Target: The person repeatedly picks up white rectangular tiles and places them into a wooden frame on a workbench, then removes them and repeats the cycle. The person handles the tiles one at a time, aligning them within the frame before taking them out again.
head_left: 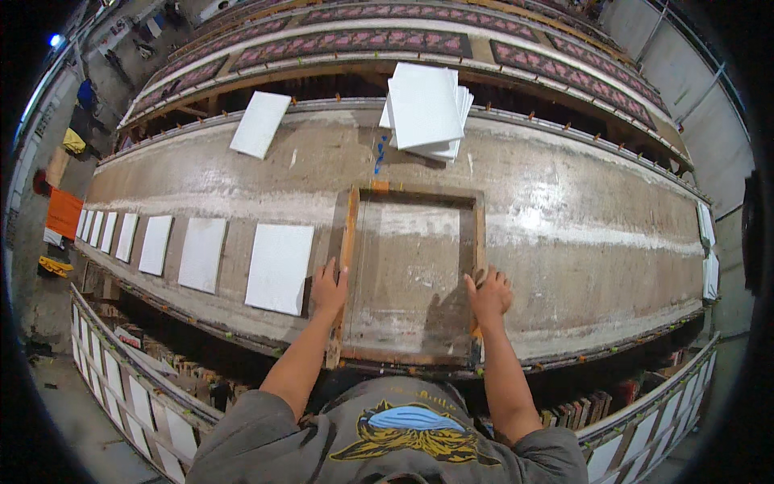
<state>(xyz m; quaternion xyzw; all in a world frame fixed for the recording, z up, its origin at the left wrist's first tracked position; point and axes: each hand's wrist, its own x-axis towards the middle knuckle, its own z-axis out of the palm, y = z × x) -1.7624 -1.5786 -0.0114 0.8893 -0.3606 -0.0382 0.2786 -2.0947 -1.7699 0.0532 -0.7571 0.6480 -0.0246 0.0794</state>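
A rectangular wooden frame (350, 234) lies flat on the long printing table in front of me, and the tabletop shows through its middle. My left hand (329, 290) holds its left side bar, fingers closed along the wood. On the opposite bar, my right hand (489, 295) grips near the front corner with thumb and fingers. Just left of the frame lies a blank white panel (279, 268), first in a row of several similar panels, including a white panel (201, 254), that runs to the table's left end.
A stack of white panels (425, 105) sits at the table's far edge, with a smaller white pile (260, 123) to its left. Behind runs another table bearing patterned pink-and-black pieces (355, 43). Racks of white panels (141, 403) flank me. Orange cloth (64, 214) hangs at the left end.
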